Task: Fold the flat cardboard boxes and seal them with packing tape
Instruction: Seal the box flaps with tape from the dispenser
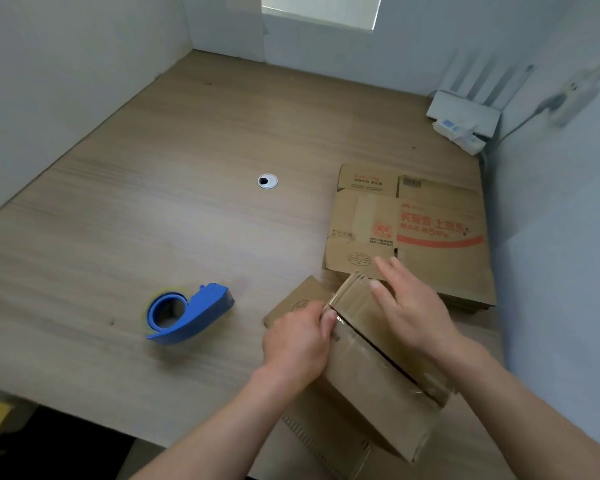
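Cardboard box (371,393), plain brown, folded up; glossy tape (338,321) at its top seam.

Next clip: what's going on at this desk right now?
A person is working on a folded box on the desk. The left hand grips the box's far end, thumb at the top seam, which looks taped. The right hand lies flat on the top flap. A blue tape dispenser sits untouched to the left, and flat boxes wait behind.
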